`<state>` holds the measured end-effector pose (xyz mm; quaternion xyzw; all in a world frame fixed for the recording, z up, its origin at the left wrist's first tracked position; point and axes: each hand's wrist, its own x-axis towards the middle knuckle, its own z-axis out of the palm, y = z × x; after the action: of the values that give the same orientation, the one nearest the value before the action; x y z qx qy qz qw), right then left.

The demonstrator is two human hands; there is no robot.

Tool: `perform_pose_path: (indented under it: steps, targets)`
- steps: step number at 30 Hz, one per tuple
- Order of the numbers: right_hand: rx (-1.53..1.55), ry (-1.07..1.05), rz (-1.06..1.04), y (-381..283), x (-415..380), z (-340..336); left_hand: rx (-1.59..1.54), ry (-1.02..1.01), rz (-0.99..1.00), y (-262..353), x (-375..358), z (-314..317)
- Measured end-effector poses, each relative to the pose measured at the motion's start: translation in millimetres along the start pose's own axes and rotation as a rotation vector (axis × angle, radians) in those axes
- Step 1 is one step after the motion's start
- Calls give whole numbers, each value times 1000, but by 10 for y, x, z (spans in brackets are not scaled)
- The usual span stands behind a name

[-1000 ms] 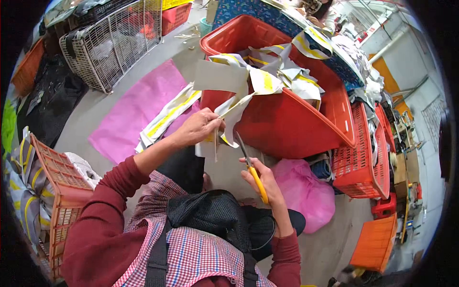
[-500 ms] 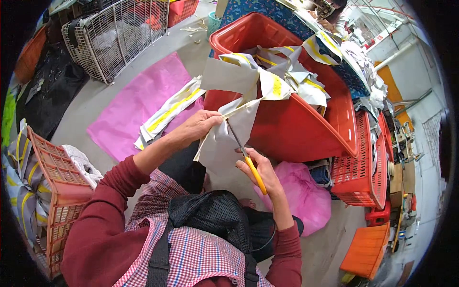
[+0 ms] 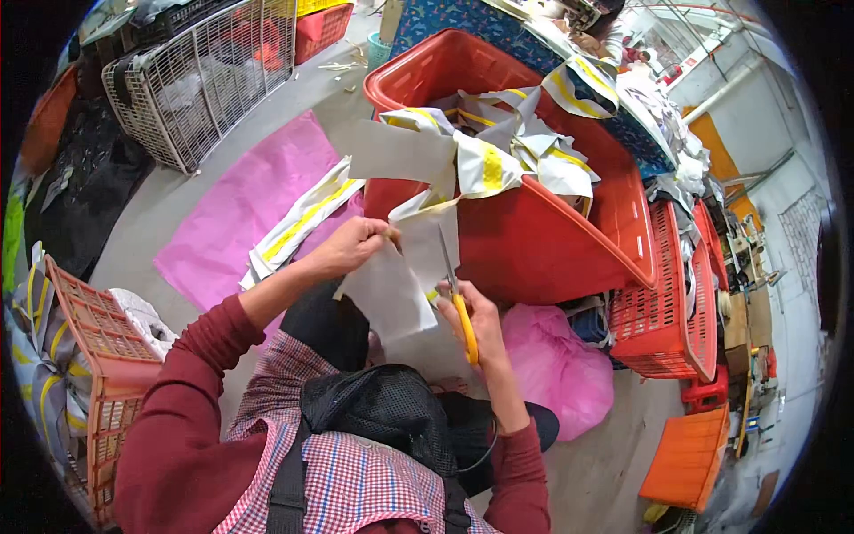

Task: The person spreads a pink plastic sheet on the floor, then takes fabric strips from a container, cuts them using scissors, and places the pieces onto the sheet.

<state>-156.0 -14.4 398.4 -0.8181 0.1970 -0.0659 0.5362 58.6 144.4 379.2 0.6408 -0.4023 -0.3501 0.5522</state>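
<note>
My left hand (image 3: 356,245) pinches the top edge of a pale grey fabric piece (image 3: 391,294), which hangs below the fingers. In my right hand (image 3: 485,325) is a pair of scissors (image 3: 463,322) with yellow handles, its blades pointing up beside the fabric. Right above, a chain of joined fabric pieces (image 3: 402,151) drapes over the front of a large red tub (image 3: 543,236); one white piece (image 3: 488,166) bears a yellow stripe. Whether the hanging piece still touches the chain near my left fingers is hard to see.
More striped fabric (image 3: 569,169) fills the tub. A stack of striped strips (image 3: 307,222) lies on a pink sheet (image 3: 245,191) at left. A pink bag (image 3: 556,365), red basket (image 3: 658,311) and orange crate (image 3: 685,458) stand right; a wire basket (image 3: 205,84) stands behind. A co-worker's hand (image 3: 587,43) shows at the top.
The scissor blades have moved away from the fabric edge at my left fingers. The grey piece has swung down and left, and a gap shows between it and the chain.
</note>
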Motion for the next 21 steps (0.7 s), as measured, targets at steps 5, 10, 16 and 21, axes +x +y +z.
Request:
perform_pose_path:
  steps: [5, 10, 16, 21]
  targets:
    - [-109, 119, -48, 237, -433, -70, 494, 368, 344, -135, 648, 340]
    - [152, 145, -10, 689, -555, -29, 824, 585, 335, -100, 1442, 721]
    - [137, 142, 70, 550, -700, -71, 449, 687, 209, -346, 1583, 815]
    - [231, 98, -11, 564, -673, -86, 171, 548, 236, -155, 984, 741]
